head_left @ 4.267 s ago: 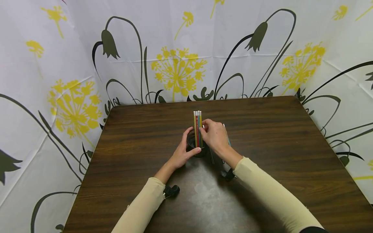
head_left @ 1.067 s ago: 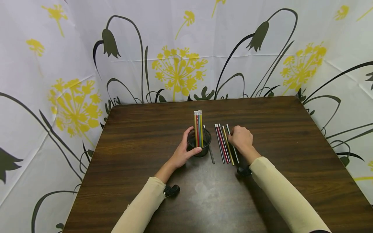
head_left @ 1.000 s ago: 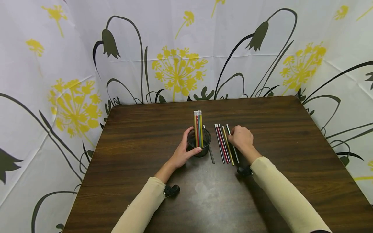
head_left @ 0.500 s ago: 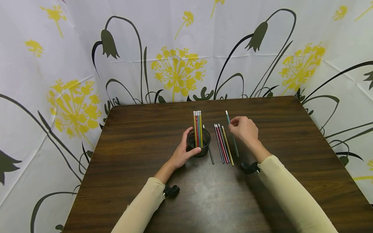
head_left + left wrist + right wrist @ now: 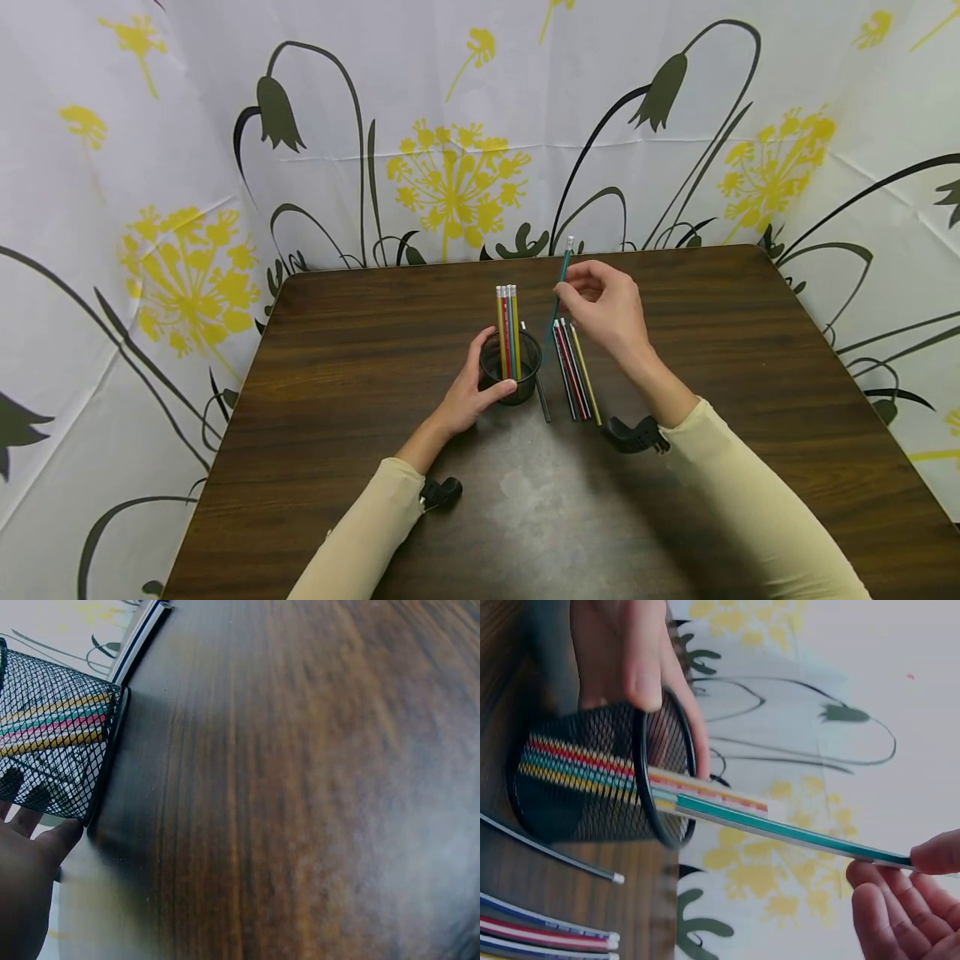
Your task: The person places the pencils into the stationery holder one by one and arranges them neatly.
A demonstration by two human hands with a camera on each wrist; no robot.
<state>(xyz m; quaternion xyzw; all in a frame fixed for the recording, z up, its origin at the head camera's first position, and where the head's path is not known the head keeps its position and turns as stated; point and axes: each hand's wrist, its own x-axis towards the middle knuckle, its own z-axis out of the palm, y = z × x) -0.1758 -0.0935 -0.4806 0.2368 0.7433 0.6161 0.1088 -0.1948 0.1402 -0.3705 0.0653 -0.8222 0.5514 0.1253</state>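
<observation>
My left hand (image 5: pixel 465 400) holds a black mesh pencil cup (image 5: pixel 531 371), thumb at the near rim and fingers round the far left side. Several pencils (image 5: pixel 508 333) in yellow, red and teal stand in it, white erasers up. My right hand (image 5: pixel 606 308) pinches a teal pencil (image 5: pixel 564 267) near its eraser end, above and right of the cup. The pencil hangs steeply, eraser up. In the right wrist view the lower end of the teal pencil (image 5: pixel 795 832) overlaps the cup's mouth; I cannot tell whether it is inside.
A dark pencil (image 5: pixel 543 402) lies on the brown wooden table (image 5: pixel 360 358) close against the cup's right side. Further right, several pencils (image 5: pixel 576 383) lie side by side, dark, red and gold. A flower-printed curtain (image 5: pixel 450 75) hangs behind the table's far edge.
My right hand has picked the teal pencil up from the right end of the row, tipped it upright and brought it left toward the cup. The left hand and cup have stayed put.
</observation>
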